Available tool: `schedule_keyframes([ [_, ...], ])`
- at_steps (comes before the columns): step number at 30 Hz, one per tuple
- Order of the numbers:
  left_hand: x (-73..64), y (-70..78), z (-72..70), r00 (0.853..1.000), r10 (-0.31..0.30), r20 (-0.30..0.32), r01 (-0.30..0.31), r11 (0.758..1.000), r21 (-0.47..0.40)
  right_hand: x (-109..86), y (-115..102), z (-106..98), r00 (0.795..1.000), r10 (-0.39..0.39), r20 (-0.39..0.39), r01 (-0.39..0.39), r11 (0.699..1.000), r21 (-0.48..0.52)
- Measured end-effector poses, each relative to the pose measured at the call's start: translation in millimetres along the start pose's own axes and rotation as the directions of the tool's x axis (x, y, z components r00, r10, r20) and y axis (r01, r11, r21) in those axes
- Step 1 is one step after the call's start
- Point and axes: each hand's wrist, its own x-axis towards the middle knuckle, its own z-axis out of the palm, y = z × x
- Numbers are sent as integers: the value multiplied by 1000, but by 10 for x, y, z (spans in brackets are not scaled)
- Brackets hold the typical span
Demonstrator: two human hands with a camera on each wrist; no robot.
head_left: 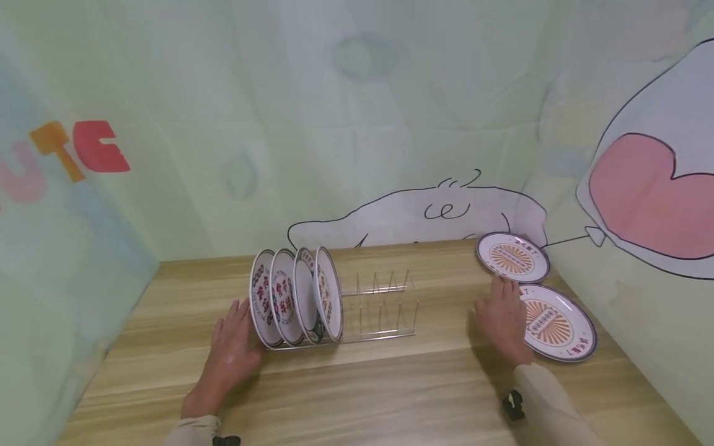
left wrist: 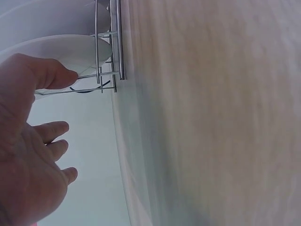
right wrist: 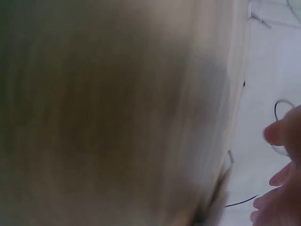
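Several white patterned plates (head_left: 304, 297) stand on edge, side by side, in the left part of a wire dish rack (head_left: 385, 335). My left hand (head_left: 231, 344) is beside the leftmost plate at the rack's left end. In the left wrist view its thumb (left wrist: 59, 76) lies against the rack's end wire, near a plate, while the other fingers are spread loosely. Over on the right, my right hand (head_left: 504, 319) is above the left edge of a flat plate (head_left: 563, 328), its fingers toward a farther plate (head_left: 515, 259); whether it touches either cannot be told.
The right half of the rack shows bare upright wires (head_left: 398, 316). Behind the wooden table (head_left: 362, 396) hangs a pale printed cloth (head_left: 357, 142), which also closes in the left and right sides.
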Motion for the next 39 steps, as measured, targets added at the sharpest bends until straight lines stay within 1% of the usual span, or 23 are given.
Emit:
schedule_keyframes([
  [3, 0, 4, -3, 1000, 2, -1, -2, 1000, 5, -21, 168, -39, 991, 88, 99, -86, 996, -29],
  [5, 2, 5, -2, 1000, 3, -4, -3, 1000, 8, -28, 247, -68, 981, 118, 156, -109, 992, -60],
  [7, 6, 7, -1, 1000, -1, 1, 1, 1000, 8, -36, 314, -80, 967, 145, 211, -129, 988, -89],
  [11, 15, 4, 2, 1000, -1, 8, 1, 1000, 15, -55, 388, -100, 926, 196, 323, -157, 977, -142],
  [13, 16, 1, 4, 1000, 3, 5, -3, 1000, 17, -57, 402, -112, 918, 200, 343, -152, 975, -162],
  [15, 11, -2, 4, 1000, 5, 1, -5, 1000, 12, -51, 404, -124, 922, 192, 335, -141, 975, -173],
  [20, 5, -7, 8, 1000, 6, -9, -5, 1000, 9, -24, 391, -144, 944, 128, 303, -62, 974, -218],
  [22, 7, -8, 9, 1000, 6, -9, -6, 1000, 14, -18, 383, -152, 946, 87, 313, -8, 970, -243],
  [24, 10, -6, 11, 1000, 7, -9, -7, 1000, 18, -23, 373, -163, 943, 63, 327, 22, 968, -250],
  [25, 10, -6, 11, 1000, 6, -6, -6, 1000, 19, -26, 368, -164, 943, 41, 331, 49, 965, -258],
  [28, 9, -9, 12, 1000, 2, -3, -2, 1000, 20, -44, 344, -162, 947, -38, 318, 139, 943, -302],
  [29, 8, -9, 12, 1000, 1, -3, -1, 1000, 19, -48, 334, -159, 949, -51, 310, 152, 938, -311],
  [31, 5, -12, 16, 1000, 2, -8, -2, 1000, 15, -43, 313, -143, 953, -108, 284, 210, 909, -359],
  [32, 4, -16, 17, 1000, 2, -9, -2, 1000, 11, -37, 302, -135, 953, -121, 276, 223, 900, -376],
  [34, 0, -18, 20, 1000, 5, -15, -5, 1000, 4, -19, 287, -122, 951, -121, 286, 234, 885, -402],
  [36, -3, -21, 23, 1000, 9, -22, -10, 1000, -1, 0, 282, -103, 948, -96, 302, 220, 886, -409],
  [39, -3, -19, 22, 1000, 13, -25, -13, 1000, 0, -3, 292, -90, 947, 10, 322, 117, 920, -373],
])
